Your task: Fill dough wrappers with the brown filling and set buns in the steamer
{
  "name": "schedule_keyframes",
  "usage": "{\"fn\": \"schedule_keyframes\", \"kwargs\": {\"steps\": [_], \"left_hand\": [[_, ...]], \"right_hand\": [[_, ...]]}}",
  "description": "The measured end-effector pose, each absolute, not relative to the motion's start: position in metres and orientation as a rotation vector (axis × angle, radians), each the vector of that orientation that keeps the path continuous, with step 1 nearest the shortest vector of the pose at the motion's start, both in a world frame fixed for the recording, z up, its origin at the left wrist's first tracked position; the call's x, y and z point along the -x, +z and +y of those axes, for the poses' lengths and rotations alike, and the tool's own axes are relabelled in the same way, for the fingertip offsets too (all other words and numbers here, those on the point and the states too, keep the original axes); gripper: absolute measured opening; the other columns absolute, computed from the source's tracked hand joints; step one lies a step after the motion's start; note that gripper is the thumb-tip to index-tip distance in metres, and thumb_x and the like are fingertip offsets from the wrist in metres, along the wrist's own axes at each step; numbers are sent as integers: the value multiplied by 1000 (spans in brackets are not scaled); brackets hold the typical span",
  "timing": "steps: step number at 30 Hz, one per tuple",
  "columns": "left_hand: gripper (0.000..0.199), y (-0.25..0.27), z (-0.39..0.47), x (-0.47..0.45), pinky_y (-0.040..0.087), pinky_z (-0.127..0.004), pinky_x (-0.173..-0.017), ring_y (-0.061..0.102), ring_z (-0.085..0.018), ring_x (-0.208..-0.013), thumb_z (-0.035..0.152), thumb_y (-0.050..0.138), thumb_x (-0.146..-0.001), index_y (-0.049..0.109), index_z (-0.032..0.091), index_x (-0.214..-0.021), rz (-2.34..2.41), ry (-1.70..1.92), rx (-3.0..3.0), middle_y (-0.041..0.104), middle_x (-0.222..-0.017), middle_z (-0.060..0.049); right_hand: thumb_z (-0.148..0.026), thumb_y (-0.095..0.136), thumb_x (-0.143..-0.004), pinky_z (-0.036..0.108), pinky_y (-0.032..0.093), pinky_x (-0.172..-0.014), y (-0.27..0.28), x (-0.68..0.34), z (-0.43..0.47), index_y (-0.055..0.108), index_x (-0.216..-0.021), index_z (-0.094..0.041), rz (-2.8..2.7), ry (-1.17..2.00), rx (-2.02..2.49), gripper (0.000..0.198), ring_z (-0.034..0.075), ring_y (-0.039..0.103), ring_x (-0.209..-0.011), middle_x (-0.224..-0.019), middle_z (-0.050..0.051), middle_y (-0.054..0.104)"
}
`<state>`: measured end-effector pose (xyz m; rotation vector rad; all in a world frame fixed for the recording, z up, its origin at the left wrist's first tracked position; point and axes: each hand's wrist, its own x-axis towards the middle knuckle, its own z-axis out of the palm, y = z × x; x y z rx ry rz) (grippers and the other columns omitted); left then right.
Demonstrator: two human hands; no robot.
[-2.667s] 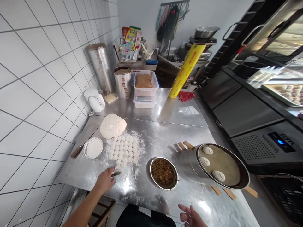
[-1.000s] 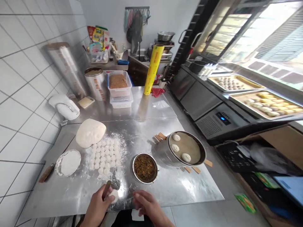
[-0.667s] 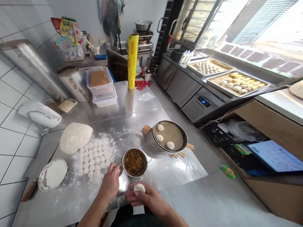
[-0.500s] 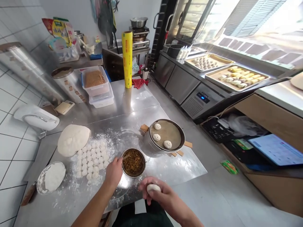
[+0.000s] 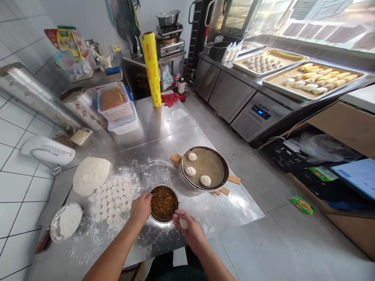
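My left hand (image 5: 141, 209) is closed at the left rim of a round metal bowl (image 5: 164, 221), around a thin utensil whose end goes into the dark, chopped filling (image 5: 164, 203). Its exact kind is hidden by my fingers and the filling. Near the bowl's lower right rim, my right hand (image 5: 189, 230) curls round a pale piece of dough (image 5: 183, 223), partly covered by the fingers. Left of the bowl, several small floured dough pieces (image 5: 113, 199) lie in rows. Three shaped buns (image 5: 205, 180) rest on the lined round steamer tray (image 5: 212, 166) at the right.
A large dough slab (image 5: 91, 175) and a bowl of flour (image 5: 67, 220) are at the left, by a white mixer (image 5: 48, 150). Farther back stand a yellow film roll (image 5: 151, 70) and stacked plastic tubs (image 5: 115, 103). Filled baking trays (image 5: 315, 80) sit on the right counter.
My right hand has moved up and slightly left with the dough, closer to the filling bowl. My left hand stays at the bowl's left rim. The view has shifted a little.
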<state>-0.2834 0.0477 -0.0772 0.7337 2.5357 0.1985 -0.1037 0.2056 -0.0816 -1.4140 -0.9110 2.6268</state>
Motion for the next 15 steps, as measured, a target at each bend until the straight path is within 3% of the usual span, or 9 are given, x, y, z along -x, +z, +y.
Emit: {"fn": "schedule_keyframes", "kwargs": {"steps": [7,10,15], "left_hand": [[41,-83,45,272,52,-34,-88,74,-24,-97,15,43,-102,74,26,-127,2524,235,-740,75,-123,-9],[42,-86,44,268,52,-34,-93,74,-24,-103,13,47,-101,74,28,-129,2507,324,-718,75,-128,-8],[34,-91,43,267,52,-34,-103,74,-23,-112,16,52,-99,80,25,-116,2447,549,-634,80,-122,-6]], "right_hand": [[-44,82,-78,39,57,-92,-80,104,206,77,-94,-17,-867,2637,1400,32,26,73,-90,-91,8,79],[-44,83,-76,39,57,-91,-78,105,206,76,-93,-16,-878,2643,1398,34,27,73,-91,-90,9,78],[-45,83,-77,41,57,-91,-76,104,206,74,-91,-19,-900,2634,1408,30,27,72,-91,-88,7,78]]}}
